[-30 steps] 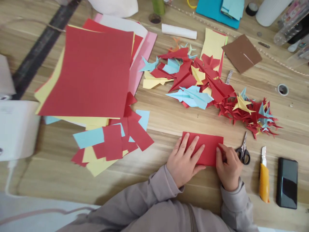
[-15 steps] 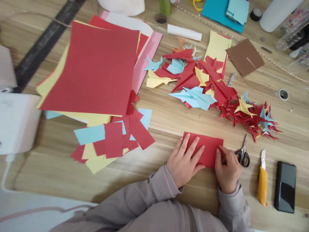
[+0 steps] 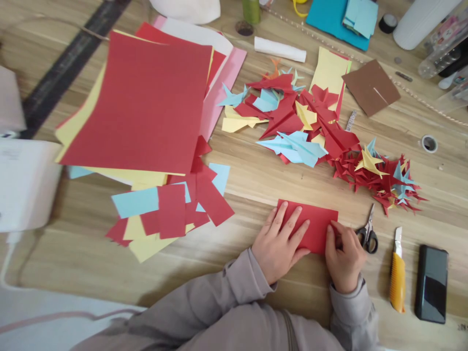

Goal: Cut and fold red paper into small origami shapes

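Observation:
A rectangle of red paper (image 3: pixel 317 225) lies on the wooden table in front of me. My left hand (image 3: pixel 280 241) rests flat across its left part with the fingers spread. At the paper's right edge, my right hand (image 3: pixel 344 253) is curled, thumb and forefinger pinched on the sheet. Black-handled scissors (image 3: pixel 368 234) lie just beyond my right hand. Beyond the paper is a heap of folded paper planes (image 3: pixel 292 114) in red, blue and yellow, running into a pile of small spiky folded pieces (image 3: pixel 376 178).
Large red sheets (image 3: pixel 146 102) are stacked at the left, with cut paper strips (image 3: pixel 171 212) below them. A yellow utility knife (image 3: pixel 398 278) and a black phone-like device (image 3: pixel 432 282) lie at the right. Brown paper (image 3: pixel 371 87) and a white roll (image 3: pixel 280 49) sit farther back.

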`<state>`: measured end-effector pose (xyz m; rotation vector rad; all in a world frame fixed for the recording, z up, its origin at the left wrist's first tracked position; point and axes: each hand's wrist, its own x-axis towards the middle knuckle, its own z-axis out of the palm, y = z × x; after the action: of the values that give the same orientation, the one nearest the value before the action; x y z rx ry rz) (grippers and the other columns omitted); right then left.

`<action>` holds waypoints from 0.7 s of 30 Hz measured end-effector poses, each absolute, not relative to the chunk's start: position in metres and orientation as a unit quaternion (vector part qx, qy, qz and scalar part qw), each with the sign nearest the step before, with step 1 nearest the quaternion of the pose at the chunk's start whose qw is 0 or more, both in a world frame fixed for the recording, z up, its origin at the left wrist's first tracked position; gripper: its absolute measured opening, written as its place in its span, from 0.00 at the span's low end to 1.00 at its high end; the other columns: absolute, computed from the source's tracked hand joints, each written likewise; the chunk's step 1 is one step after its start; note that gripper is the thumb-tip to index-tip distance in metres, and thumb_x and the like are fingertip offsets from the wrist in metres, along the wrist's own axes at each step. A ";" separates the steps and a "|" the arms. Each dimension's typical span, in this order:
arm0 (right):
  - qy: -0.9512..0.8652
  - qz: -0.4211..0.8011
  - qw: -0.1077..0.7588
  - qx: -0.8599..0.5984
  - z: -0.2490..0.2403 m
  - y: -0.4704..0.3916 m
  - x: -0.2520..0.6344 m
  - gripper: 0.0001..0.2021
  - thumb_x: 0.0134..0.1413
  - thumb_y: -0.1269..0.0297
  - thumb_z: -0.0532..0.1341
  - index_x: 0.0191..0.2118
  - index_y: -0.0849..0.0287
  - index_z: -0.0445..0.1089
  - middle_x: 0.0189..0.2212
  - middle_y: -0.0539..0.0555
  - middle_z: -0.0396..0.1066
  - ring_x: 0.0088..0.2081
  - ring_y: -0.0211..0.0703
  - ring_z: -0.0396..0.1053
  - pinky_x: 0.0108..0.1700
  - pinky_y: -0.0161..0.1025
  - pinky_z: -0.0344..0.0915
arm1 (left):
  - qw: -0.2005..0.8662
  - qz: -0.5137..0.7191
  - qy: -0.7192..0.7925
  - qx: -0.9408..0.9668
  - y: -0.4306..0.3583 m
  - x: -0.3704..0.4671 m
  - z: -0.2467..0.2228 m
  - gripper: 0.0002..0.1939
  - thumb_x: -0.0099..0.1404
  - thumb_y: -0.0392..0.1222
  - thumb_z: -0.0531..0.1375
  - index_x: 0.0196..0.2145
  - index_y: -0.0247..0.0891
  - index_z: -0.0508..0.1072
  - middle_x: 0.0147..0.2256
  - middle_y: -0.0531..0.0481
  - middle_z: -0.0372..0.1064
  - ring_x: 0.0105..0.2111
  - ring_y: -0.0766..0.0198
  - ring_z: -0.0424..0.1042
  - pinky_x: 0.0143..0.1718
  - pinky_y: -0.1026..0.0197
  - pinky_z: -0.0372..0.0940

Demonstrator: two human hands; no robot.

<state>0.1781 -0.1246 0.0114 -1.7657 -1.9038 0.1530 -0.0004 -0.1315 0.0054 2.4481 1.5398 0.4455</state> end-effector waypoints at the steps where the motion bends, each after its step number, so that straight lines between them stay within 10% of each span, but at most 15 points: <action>1: -0.705 0.056 0.267 -0.655 0.011 -0.125 0.178 0.06 0.58 0.69 0.57 0.39 0.61 0.71 0.26 0.52 0.71 0.25 0.35 0.67 0.28 0.32 0.63 | 0.108 0.151 0.523 0.832 -0.131 0.000 0.005 0.29 0.62 0.58 0.54 0.57 0.43 0.65 0.61 0.44 0.56 0.62 0.40 0.50 0.59 0.42 0.52; 21: -0.697 0.068 0.270 -0.661 0.010 -0.125 0.177 0.06 0.58 0.70 0.58 0.40 0.61 0.70 0.27 0.53 0.71 0.26 0.36 0.67 0.29 0.33 0.64 | 0.112 0.152 0.527 0.829 -0.132 0.000 0.006 0.28 0.62 0.56 0.56 0.56 0.41 0.67 0.60 0.42 0.58 0.62 0.38 0.50 0.58 0.41 0.54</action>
<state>0.1769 -0.1253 0.0099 -1.7804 -1.8783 0.1841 0.0002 -0.1319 0.0059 2.4332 1.5465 0.4474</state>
